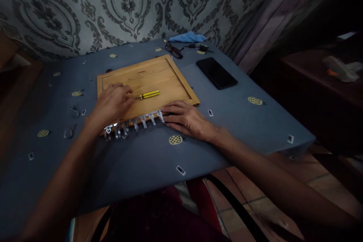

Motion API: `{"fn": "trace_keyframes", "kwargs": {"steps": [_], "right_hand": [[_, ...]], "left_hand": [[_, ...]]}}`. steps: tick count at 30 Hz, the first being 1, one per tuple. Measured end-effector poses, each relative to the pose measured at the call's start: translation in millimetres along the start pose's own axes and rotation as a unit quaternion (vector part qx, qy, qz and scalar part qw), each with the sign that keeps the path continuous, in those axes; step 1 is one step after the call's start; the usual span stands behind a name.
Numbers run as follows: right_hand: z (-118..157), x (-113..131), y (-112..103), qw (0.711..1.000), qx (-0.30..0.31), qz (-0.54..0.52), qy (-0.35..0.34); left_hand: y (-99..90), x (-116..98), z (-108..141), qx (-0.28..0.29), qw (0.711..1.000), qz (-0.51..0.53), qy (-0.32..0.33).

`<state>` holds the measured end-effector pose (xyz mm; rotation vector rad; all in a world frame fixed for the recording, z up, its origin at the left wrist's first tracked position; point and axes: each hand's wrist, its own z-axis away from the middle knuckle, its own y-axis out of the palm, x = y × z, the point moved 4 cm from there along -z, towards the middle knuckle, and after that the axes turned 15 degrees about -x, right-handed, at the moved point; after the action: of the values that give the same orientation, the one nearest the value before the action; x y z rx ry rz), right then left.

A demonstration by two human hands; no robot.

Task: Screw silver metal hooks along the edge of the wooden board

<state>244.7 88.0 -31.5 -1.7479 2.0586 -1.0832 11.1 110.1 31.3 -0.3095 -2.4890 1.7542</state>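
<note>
A screwdriver (pixel 149 94) with a yellow and black handle lies over the framed wooden panel (pixel 167 79). My left hand (pixel 115 98) is above the panel's left part, its fingers curled and closed around the screwdriver's shaft end. Along the panel's near edge runs a row of shiny metal clips or hooks (pixel 144 121), joined on a strip. My right hand (pixel 188 121) rests at the right end of this strip, fingers stretched out and touching the panel's edge and the last clip. Its thumb is not clearly visible.
A black phone (pixel 216 73) lies right of the panel. Behind are sunglasses (pixel 174 50), keys (pixel 200 47) and a blue cloth (pixel 188 37). Loose metal pieces (pixel 69 131) lie at the left on the patterned tablecloth (pixel 238 121). A patterned curtain (pixel 124 3) hangs behind the table.
</note>
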Motion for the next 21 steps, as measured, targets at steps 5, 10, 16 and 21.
{"fn": "trace_keyframes", "kwargs": {"steps": [5, 10, 16, 21], "right_hand": [[0.9, -1.4, 0.5, 1.0, 0.001, 0.004, 0.002], [1.1, -1.6, 0.5, 1.0, -0.01, 0.014, 0.0], [0.3, 0.1, -0.1, 1.0, -0.01, 0.016, -0.01], [1.2, -2.1, 0.6, 1.0, 0.001, 0.005, 0.003]], "left_hand": [[9.0, -10.4, -8.5, 0.012, 0.998, 0.007, 0.056], [21.2, -40.2, -21.2, 0.063, 0.992, -0.013, 0.105], [19.2, -46.1, -32.0, 0.069, 0.993, -0.023, 0.097], [-18.6, -31.7, -35.8, -0.082, 0.987, 0.133, 0.029]]}}
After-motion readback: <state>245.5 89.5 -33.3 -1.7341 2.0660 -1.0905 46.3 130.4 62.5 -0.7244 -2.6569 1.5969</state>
